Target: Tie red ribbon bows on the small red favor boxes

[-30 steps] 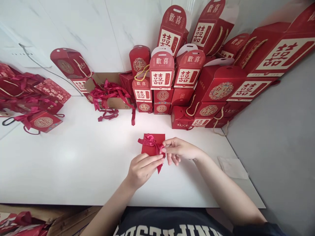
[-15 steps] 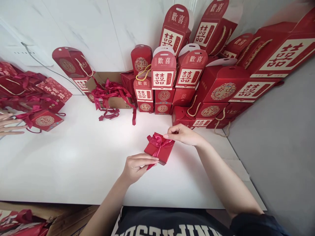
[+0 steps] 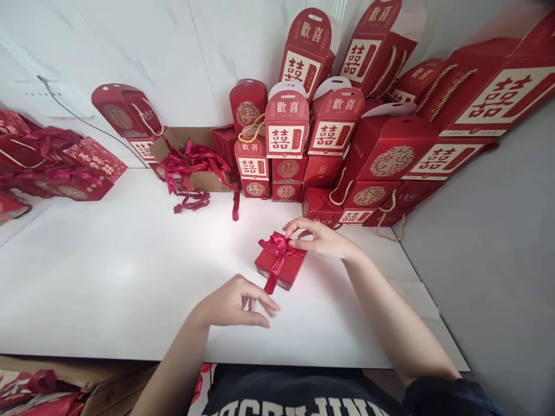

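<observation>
A small red gift box [image 3: 287, 273] sits on the white table in front of me, tied with a glossy crimson ribbon bow [image 3: 280, 247]. One ribbon tail hangs over its front side. My right hand [image 3: 323, 240] is at the box's back right corner, thumb and forefinger apart around the right side of the bow, with part of the ribbon hidden under it. Just in front of the box, my left hand [image 3: 238, 303] hovers with loosely bent, parted fingers and holds nothing.
Red gift boxes [image 3: 288, 124] stand stacked along the back and right. A cardboard box [image 3: 203, 182] holds tangled crimson ribbons. More red boxes [image 3: 78, 188] are at the left. An open carton [image 3: 117, 384] is below the table's front edge.
My left hand has let go of the ribbon tail and drawn back toward me. My right fingers have spread at the bow. Another person's hand has left at the far left; the box there shifted left.
</observation>
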Demonstrator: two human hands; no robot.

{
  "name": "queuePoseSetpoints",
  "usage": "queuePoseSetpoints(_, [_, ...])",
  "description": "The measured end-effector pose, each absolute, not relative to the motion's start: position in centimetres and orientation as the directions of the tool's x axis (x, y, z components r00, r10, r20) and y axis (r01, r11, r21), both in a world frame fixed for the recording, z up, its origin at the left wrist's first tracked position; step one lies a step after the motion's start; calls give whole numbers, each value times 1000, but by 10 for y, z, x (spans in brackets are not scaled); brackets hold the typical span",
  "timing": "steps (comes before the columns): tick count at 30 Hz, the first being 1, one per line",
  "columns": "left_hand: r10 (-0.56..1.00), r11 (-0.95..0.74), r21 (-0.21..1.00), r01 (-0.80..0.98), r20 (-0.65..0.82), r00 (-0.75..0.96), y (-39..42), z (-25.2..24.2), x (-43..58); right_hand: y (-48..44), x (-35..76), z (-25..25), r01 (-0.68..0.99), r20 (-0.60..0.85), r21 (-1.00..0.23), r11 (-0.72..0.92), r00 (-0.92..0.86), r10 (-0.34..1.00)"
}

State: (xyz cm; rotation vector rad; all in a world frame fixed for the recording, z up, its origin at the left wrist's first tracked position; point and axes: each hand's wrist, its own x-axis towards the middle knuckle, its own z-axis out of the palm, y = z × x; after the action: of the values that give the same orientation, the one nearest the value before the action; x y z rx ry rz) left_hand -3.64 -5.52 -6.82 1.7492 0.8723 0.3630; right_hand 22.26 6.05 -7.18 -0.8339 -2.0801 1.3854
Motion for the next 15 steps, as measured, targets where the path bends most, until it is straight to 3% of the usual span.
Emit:
queuePoseSetpoints(2, [691, -130, 903, 410, -213, 690, -51, -50, -45, 62, 220, -69, 232, 71, -928, 293, -661, 747])
queuePoseSetpoints(5, [937, -132, 819, 558, -80, 339, -42, -33, -46, 62, 215, -69, 248, 47, -933, 261, -637, 770])
queuePoseSetpoints(7, [983, -162, 748, 643, 68, 169, -35, -33, -36, 60, 212, -72, 210, 45, -948, 239, -655, 754])
queuePoseSetpoints(10, [968, -247, 657, 712, 198, 154, -28, -45, -14, 55, 211, -79, 119, 99, -960, 255, -705, 702])
queuePoseSetpoints(15, [970, -221, 601, 768, 215, 111, -26, -68, 8, 48, 212, -92, 109, 172, -920, 376, -751, 638])
